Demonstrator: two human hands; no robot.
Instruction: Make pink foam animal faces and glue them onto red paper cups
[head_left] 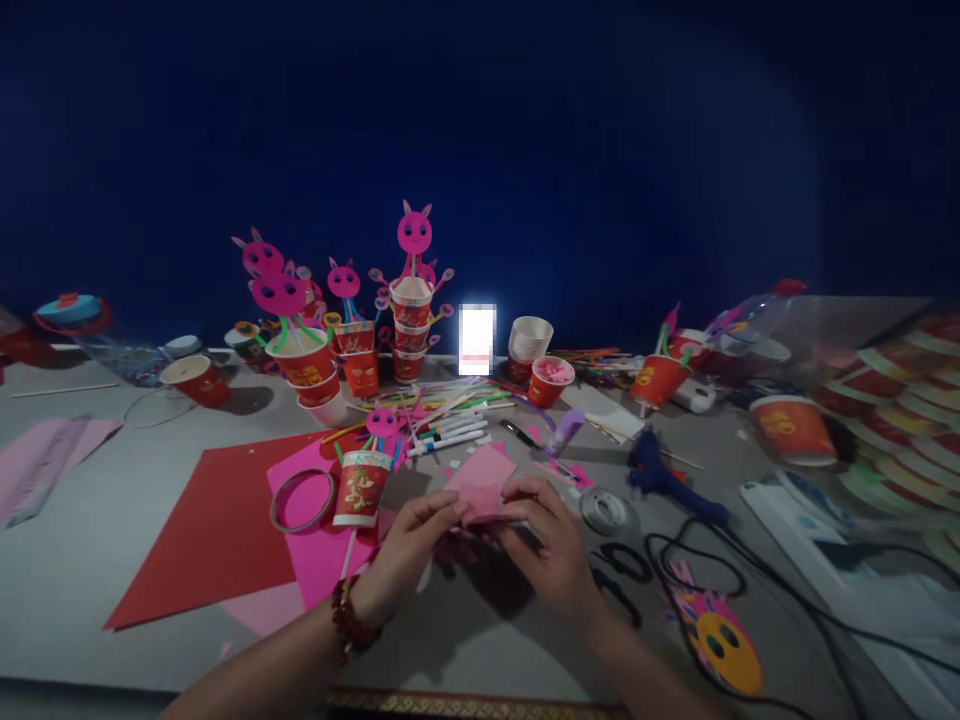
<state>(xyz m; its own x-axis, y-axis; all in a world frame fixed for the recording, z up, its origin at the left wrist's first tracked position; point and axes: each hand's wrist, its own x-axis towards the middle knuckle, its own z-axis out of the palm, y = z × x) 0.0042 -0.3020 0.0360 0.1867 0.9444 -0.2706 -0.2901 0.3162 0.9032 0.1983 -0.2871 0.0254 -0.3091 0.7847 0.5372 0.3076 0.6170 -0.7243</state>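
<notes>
A pink piece of paper (486, 482) is held between both hands above the near middle of the table. My left hand (411, 545) pinches its left edge between thumb and fingers; a dark red bead bracelet is on that wrist. My right hand (551, 545) grips the paper's right edge, thumb below and fingers on top. Left of my left hand, a decorated paper cup (361, 488) with a pink face figure stands near a grey tape ring (302, 500). A tape roll (603, 510) lies right of my right hand.
Red paper (217, 530) lies at the left. Cups with pink figures (411, 300) stand behind, near markers (450, 436) and a purple glue stick (566, 432). To the right are a blue glue gun (671, 482), black scissors (626, 575), a cable and a yellow face cutout (726, 648).
</notes>
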